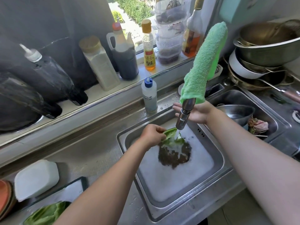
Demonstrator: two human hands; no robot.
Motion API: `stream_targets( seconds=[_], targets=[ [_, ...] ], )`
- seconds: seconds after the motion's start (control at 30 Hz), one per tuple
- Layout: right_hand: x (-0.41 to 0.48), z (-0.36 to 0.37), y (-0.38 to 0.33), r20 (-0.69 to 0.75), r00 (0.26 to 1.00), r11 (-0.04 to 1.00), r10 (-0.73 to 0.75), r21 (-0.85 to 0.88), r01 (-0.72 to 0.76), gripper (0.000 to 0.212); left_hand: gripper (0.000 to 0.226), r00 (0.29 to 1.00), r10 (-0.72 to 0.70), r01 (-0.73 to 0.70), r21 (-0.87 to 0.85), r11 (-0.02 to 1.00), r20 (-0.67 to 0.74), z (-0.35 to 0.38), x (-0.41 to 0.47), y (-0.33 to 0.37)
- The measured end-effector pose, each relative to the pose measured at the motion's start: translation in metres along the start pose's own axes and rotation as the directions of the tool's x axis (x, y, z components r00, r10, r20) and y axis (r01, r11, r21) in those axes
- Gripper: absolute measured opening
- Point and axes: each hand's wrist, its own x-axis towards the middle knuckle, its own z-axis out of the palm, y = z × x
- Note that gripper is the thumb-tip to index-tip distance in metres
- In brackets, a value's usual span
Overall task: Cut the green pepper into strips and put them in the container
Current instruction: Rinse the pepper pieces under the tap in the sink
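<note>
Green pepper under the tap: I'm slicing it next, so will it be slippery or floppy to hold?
Probably slippery: tap water runs over the green pepper the left hand pinches. Likely fairly stiff: it holds its curve though gripped by one edge.

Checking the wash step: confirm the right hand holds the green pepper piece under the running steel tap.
Not right: the head view shows the left hand holds the green pepper piece under the running steel tap; the right hand is open.

The pepper piece [169,133] is sitting under the faucet [184,114], over the sink [194,189]; the cutting board [73,189] and container [36,179] are lying left of it.
</note>
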Motion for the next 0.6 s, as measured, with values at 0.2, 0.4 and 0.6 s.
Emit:
stream_targets(
  seconds=[0.2,0.4,0.6],
  targets=[
    [-0.005,0.002,-0.007,-0.061,0.991,0.969,-0.118,0.211,0.128,0.039,0.025,1.0,0.028,-0.028,-0.036,0.999,0.013,-0.008,-0.006,-0.012],
    [0.004,-0.004,0.054,-0.034,0.973,0.686,-0.227,-0.715,0.135,0.027,0.025,0.997,0.073,-0.073,-0.013,0.997,-0.024,-0.016,-0.024,-0.023],
    [-0.004,0.004,0.121,0.178,0.983,0.327,-0.055,-0.927,0.186,0.052,0.025,0.986,0.12,-0.112,0.072,0.991,-0.119,-0.024,-0.044,-0.042]
  ],
)
